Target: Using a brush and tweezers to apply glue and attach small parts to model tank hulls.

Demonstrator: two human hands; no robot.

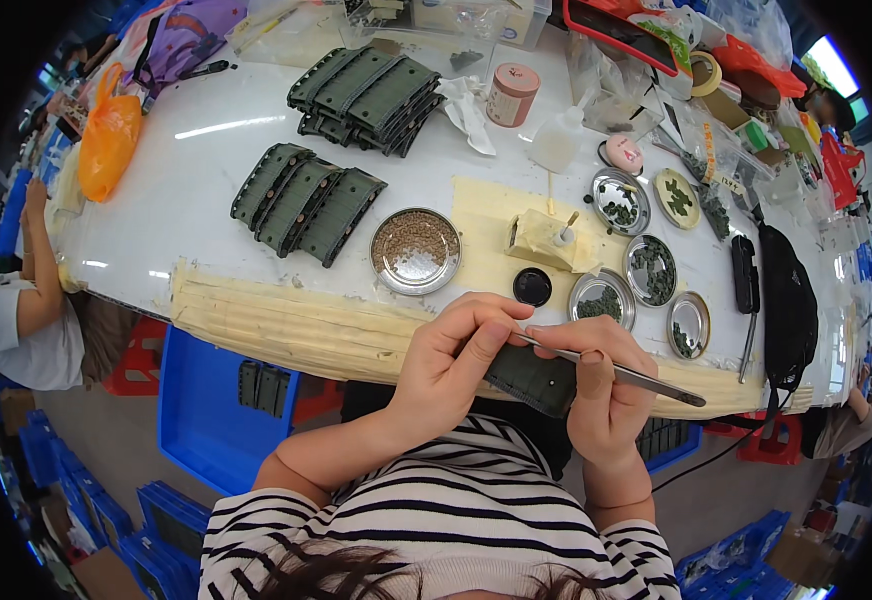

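Close to the table's front edge, my left hand is closed on a dark green moulded piece, a slim panel with small dots on it. My right hand pinches metal tweezers, their tips beside my left thumb over the piece's upper edge. Anything between the tips is too small to make out. Just beyond my hands are a small round black lid and a round tin of small brown bits. Round tins of small dark green parts stand to the right.
Dark green ribbed panels lie in two stacks at the back left. A cream block, a pink jar and a black pouch share the table. A blue tray sits below the left edge; people work at both sides.
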